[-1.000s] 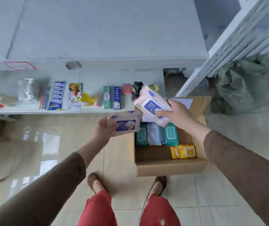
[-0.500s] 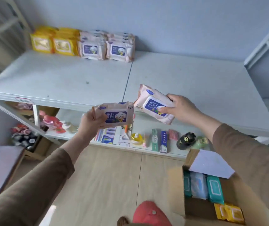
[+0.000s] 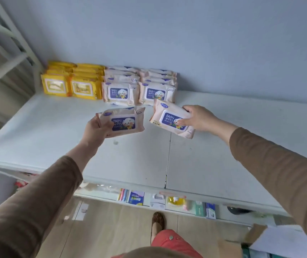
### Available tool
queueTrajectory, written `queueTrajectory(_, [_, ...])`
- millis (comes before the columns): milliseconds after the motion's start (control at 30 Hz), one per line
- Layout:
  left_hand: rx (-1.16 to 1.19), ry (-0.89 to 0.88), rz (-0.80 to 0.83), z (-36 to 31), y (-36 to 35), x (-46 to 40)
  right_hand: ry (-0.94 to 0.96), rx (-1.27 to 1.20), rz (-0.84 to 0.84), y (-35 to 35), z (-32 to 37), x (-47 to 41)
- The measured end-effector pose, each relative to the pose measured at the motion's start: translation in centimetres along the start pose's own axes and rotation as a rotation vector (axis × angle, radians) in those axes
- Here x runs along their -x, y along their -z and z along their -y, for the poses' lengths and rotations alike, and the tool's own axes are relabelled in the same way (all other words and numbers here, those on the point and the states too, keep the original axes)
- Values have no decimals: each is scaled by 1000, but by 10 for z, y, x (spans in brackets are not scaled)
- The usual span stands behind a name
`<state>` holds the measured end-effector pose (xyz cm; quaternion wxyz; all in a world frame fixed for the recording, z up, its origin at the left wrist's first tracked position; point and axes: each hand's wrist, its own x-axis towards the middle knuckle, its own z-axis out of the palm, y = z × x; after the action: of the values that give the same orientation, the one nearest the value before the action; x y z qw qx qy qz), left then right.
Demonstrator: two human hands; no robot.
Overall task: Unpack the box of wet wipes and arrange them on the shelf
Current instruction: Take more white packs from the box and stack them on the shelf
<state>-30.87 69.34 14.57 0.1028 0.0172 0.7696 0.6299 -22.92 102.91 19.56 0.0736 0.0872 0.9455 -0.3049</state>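
Note:
My left hand point(image 3: 94, 129) grips a pink baby-wipes pack point(image 3: 124, 122) by its left end, held level above the white shelf top point(image 3: 59, 131). My right hand point(image 3: 198, 119) grips a second pink baby-wipes pack point(image 3: 169, 119) by its right side, tilted, just in front of the shelved packs. At the back of the shelf stand two stacks of pink wipes point(image 3: 139, 84) and, left of them, two stacks of yellow wipes point(image 3: 70, 81). A corner of the cardboard box point(image 3: 257, 233) shows at the bottom right.
The blue wall point(image 3: 186, 34) closes the back of the shelf. A lower shelf point(image 3: 167, 202) holds small items such as toothbrushes and toothpaste boxes. A white rack frame point(image 3: 5, 43) stands at the left. My feet are on the tiled floor point(image 3: 111, 229).
Both hands have lifted the two pink packs from the box up and forward over the shelf top, toward the stacks at the back. The view tilted up from the floor.

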Motion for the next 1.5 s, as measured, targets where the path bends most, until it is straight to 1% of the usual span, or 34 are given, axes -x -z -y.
queueTrajectory(133, [-10,9,14,-3,6,-64,-23,42,38,3,12,-67])
queueTrajectory(367, [-46,30,157,9,16,-166,-103,112,45,0,21,-138])
queueTrajectory(400, [-84,43,144,11,15,-177,-121,120,36,-4,21,-144])
queueTrajectory(467, [-305,37,86,14,12,-194,-166,130,-6,-15,20,-154])
queueTrajectory(533, [-517,-57,5,18,10,-200,-211,174,-84,-28,19,-160])
queueTrajectory(600, [-589,-181,-63,22,11,-197,-209,264,-188,-40,19,-162])
queueTrajectory(633, [-624,-262,-99,26,13,-196,-200,306,-228,-44,19,-162])
queueTrajectory(667, [-696,-383,-118,28,15,-195,-197,330,-255,-48,20,-162])
queueTrajectory(700, [-812,-519,-101,27,16,-194,-200,336,-276,-49,22,-161])
queueTrajectory(767, [-1060,-767,36,27,14,-195,-209,325,-303,-52,23,-161])
queueTrajectory(800, [-1151,-843,108,25,11,-196,-216,315,-310,-53,24,-161])
queueTrajectory(833, [-1214,-879,161,24,10,-199,-225,298,-315,-54,24,-161])
queueTrajectory(900, [-1292,-892,203,26,9,-206,-237,255,-321,-55,24,-162])
queueTrajectory(1033, [-1343,-938,182,31,15,-211,-223,229,-339,-60,29,-163])
queueTrajectory(1167, [-1359,-904,164,26,9,-221,-220,315,-369,-63,35,-168])
queueTrajectory(1300, [-1391,-857,183,19,2,-221,-273,431,-397,-67,41,-170])
queueTrajectory(1367, [-1387,-845,190,17,3,-217,-299,466,-453,-69,44,-166])
queueTrajectory(1500, [-1279,-822,162,11,7,-216,-289,491,-559,-75,46,-155])
